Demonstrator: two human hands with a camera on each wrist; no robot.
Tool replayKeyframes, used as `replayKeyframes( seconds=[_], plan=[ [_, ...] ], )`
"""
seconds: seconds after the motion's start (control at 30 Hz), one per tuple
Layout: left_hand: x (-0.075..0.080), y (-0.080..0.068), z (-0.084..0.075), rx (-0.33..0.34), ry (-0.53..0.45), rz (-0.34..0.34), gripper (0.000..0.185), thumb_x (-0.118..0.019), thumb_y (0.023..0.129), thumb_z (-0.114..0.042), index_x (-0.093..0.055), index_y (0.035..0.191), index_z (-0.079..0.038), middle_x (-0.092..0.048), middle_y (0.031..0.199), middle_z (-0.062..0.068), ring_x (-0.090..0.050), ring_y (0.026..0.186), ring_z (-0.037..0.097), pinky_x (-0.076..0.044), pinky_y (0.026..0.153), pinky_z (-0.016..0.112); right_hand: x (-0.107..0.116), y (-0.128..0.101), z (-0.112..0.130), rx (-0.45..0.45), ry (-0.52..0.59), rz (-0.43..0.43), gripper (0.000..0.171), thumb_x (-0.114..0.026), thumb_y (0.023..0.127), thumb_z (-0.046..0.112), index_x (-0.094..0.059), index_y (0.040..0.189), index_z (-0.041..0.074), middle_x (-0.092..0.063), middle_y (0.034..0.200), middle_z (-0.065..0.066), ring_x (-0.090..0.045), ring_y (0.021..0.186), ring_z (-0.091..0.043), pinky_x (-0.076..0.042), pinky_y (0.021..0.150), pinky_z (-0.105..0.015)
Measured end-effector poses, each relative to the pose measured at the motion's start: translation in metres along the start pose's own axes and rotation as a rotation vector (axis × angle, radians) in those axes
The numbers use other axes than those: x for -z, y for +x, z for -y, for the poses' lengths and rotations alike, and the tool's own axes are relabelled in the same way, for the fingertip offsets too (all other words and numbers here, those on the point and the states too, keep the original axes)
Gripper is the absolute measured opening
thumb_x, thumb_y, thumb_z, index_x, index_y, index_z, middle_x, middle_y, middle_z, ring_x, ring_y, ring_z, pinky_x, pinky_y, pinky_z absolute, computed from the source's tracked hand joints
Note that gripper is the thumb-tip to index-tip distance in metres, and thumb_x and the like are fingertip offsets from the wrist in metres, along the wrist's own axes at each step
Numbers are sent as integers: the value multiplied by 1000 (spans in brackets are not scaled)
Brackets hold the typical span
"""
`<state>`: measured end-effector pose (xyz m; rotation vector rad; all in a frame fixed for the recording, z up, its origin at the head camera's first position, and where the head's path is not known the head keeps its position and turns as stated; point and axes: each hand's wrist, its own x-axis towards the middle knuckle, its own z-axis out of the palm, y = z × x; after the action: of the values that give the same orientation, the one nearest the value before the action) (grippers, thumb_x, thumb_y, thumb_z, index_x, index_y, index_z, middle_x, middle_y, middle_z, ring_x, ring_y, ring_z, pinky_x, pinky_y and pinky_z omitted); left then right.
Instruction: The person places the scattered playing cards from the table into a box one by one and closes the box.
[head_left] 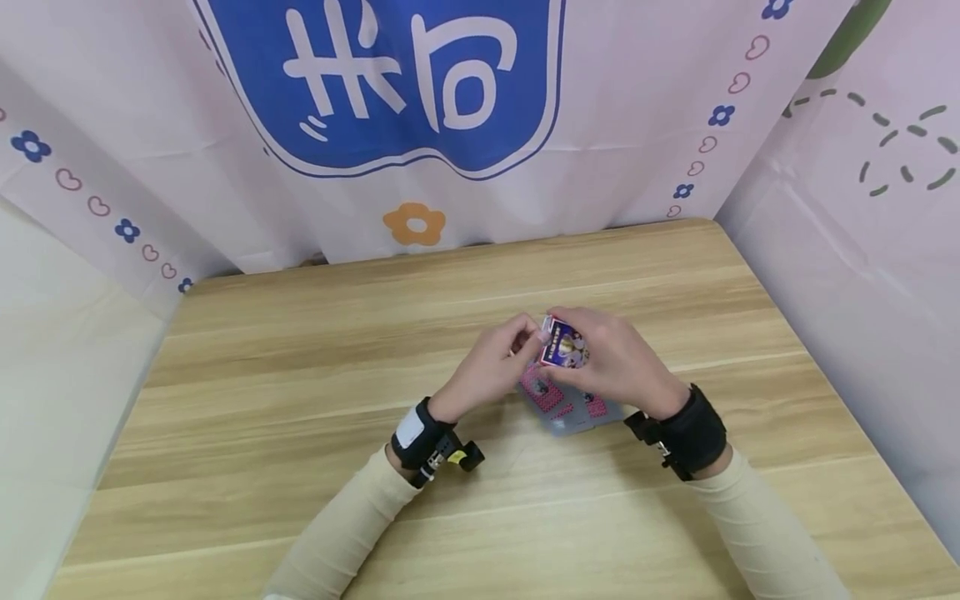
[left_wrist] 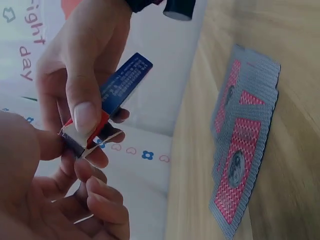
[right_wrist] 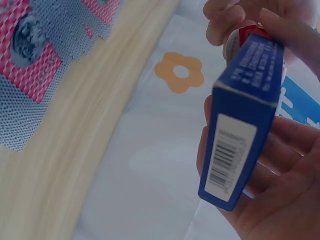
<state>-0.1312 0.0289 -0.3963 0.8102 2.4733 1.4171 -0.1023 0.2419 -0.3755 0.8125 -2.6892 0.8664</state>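
A small blue card box (head_left: 564, 343) with a red end is held up by my right hand (head_left: 618, 354), its thumb and fingers on opposite sides. In the right wrist view the box (right_wrist: 232, 157) shows a white barcode label. My left hand (head_left: 491, 358) pinches the end of the box facing it. That end looks opened, with a pale flap (left_wrist: 77, 135) under the right thumb in the left wrist view. Below the hands, several grey-and-pink patterned playing cards (head_left: 543, 390) lie overlapping on the table.
The wood-grain table (head_left: 300, 400) spreads around the hands. A white cloth (head_left: 420, 187) with a blue emblem hangs along its back edge, and more printed cloth (head_left: 840, 250) stands on the right.
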Motion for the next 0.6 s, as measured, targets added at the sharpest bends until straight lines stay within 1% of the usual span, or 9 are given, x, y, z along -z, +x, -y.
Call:
replayKeyframes(
  seconds=[0.1,0.13,0.17,0.2,0.27,0.33,0.4,0.47,0.6],
  plan=[
    [-3,0,2,65,-4,-14,31,-46,113,-33,-62,106,-7,-59,83,5,-53,72,18,-41,61,26,2,-1,-1,-22,-13,-5,76,-93,79,37,-63,137,-1,-75,120,-16,-71,89,-19,-60,74,-33],
    [-4,0,3,87,33,-15,33,-45,114,-33,-63,108,-6,-58,83,5,-53,72,18,-42,62,27,2,-1,-2,-33,-14,-8,76,-93,80,37,-62,137,-1,-75,120,-16,-70,87,-19,-60,73,-32],
    [-5,0,5,115,96,-7,35,-44,113,-34,-64,110,-5,-58,86,4,-54,75,19,-44,64,28,3,-1,-3,-42,-17,-14,76,-93,79,37,-62,137,-1,-75,120,-16,-70,86,-18,-59,72,-32],
    [-7,-1,7,141,174,13,39,-45,113,-37,-65,113,-3,-60,90,5,-55,79,20,-47,67,31,4,-2,-3,-47,-22,-20,77,-93,79,38,-62,138,-1,-75,120,-16,-70,86,-19,-59,73,-32],
    [-11,-3,10,190,356,83,46,-53,109,-45,-66,114,-1,-61,98,10,-56,86,23,-51,71,35,5,-2,-3,-49,-23,-28,76,-94,79,36,-62,138,-1,-75,121,-16,-70,86,-19,-59,73,-33],
    [-14,-6,13,223,540,164,60,-64,100,-56,-66,119,1,-62,109,12,-57,96,24,-56,78,39,5,-2,-3,-47,-22,-29,77,-94,79,35,-62,138,-1,-75,122,-16,-70,86,-19,-60,73,-34],
    [-17,-8,15,245,641,225,77,-74,90,-64,-63,122,5,-60,112,15,-55,99,27,-56,79,41,5,-1,-2,-42,-22,-25,77,-94,79,36,-62,138,0,-75,121,-16,-71,87,-19,-60,73,-34],
    [-19,-9,16,255,685,245,85,-82,82,-64,-61,124,6,-59,112,16,-54,100,28,-56,79,41,4,-1,-2,-44,-19,-20,76,-94,79,36,-62,139,0,-75,120,-15,-70,86,-18,-60,73,-33],
    [-18,-9,17,263,689,250,83,-88,78,-58,-60,123,6,-57,110,15,-50,102,28,-53,81,38,4,-1,-2,-55,-19,-8,76,-93,80,37,-62,139,1,-75,118,-14,-70,85,-17,-59,72,-32]
  ],
)
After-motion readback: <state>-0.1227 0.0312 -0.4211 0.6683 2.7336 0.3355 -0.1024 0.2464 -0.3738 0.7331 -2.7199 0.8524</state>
